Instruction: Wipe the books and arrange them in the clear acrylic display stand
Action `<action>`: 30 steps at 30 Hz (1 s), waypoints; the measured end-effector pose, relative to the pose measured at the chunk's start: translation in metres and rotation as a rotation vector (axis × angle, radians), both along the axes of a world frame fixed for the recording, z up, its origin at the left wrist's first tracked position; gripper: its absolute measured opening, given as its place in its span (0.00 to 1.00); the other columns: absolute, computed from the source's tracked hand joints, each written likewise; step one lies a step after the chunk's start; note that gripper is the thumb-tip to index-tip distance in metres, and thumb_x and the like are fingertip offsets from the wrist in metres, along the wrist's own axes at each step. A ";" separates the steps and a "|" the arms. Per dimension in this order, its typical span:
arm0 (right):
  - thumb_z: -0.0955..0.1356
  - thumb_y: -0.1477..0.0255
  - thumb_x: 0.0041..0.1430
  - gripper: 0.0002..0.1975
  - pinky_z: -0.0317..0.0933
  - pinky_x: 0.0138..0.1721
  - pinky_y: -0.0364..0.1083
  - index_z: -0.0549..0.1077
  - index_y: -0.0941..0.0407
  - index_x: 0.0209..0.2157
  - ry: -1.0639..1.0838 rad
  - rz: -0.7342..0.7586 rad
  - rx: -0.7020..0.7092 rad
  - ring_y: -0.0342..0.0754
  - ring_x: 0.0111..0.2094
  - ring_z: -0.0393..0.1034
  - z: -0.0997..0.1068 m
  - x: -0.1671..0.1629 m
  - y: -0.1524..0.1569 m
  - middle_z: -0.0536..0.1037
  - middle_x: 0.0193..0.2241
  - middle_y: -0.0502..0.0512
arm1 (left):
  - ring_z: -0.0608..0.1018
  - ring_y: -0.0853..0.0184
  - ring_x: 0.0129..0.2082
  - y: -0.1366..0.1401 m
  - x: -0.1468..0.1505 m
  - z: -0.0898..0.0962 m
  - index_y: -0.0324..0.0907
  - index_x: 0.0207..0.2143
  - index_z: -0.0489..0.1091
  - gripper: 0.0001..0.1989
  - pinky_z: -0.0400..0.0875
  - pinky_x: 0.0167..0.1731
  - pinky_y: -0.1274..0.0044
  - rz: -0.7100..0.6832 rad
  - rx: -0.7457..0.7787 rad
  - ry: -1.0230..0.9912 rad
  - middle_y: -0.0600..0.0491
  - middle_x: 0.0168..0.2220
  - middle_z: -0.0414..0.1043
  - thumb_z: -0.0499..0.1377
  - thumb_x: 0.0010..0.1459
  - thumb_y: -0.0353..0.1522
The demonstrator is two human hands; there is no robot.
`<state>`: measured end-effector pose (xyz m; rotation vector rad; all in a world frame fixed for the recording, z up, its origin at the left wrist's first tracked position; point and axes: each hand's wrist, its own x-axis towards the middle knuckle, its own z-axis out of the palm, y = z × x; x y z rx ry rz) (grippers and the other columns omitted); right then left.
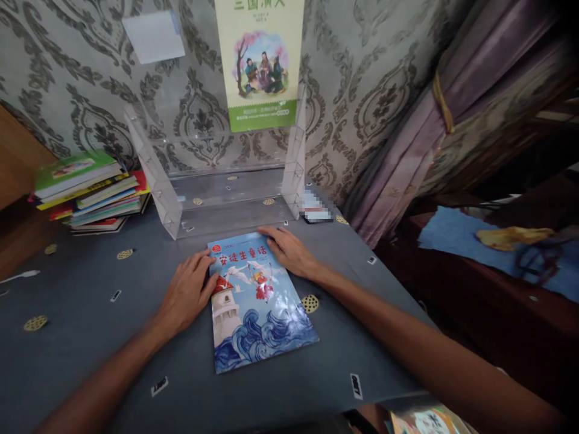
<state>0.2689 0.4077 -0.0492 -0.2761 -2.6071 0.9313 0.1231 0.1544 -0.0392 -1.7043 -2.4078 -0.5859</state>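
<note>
A blue picture-covered book lies face up on the table, its cover showing red characters, a lighthouse and waves. My left hand rests at its upper left edge, fingers stretched out and the thumb side touching the cover. At the upper right corner, my right hand lies with its fingers extended over the top edge. Neither hand has its fingers wrapped round the book. Just beyond it stands a clear acrylic tiered rack. A green and cream book is upright above the rack, against the wallpaper.
A stack of books sits at the back left. Beside the rack's right foot is a flat item with a blurred-out surface. A white piece is on the wall. Purple curtain hangs at right. Another book shows below the table edge.
</note>
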 end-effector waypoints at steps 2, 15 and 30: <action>0.58 0.75 0.67 0.21 0.53 0.65 0.62 0.67 0.59 0.60 0.023 0.004 -0.028 0.56 0.59 0.69 -0.001 -0.001 0.001 0.76 0.57 0.63 | 0.72 0.51 0.59 0.002 -0.001 0.003 0.41 0.48 0.68 0.14 0.70 0.55 0.56 -0.021 -0.009 0.038 0.41 0.56 0.71 0.48 0.70 0.38; 0.59 0.75 0.67 0.20 0.62 0.62 0.57 0.67 0.56 0.58 0.091 0.107 -0.015 0.50 0.59 0.69 -0.009 -0.007 0.013 0.76 0.57 0.59 | 0.61 0.55 0.69 0.069 0.033 0.005 0.41 0.61 0.66 0.21 0.60 0.65 0.54 -0.455 -0.093 0.045 0.44 0.64 0.65 0.48 0.72 0.38; 0.59 0.76 0.66 0.21 0.62 0.61 0.55 0.66 0.62 0.59 0.039 0.064 0.088 0.54 0.58 0.70 -0.006 -0.006 0.006 0.75 0.57 0.63 | 0.59 0.51 0.69 0.033 0.084 0.021 0.54 0.62 0.66 0.24 0.53 0.64 0.47 -0.806 -0.201 0.074 0.47 0.66 0.61 0.51 0.68 0.27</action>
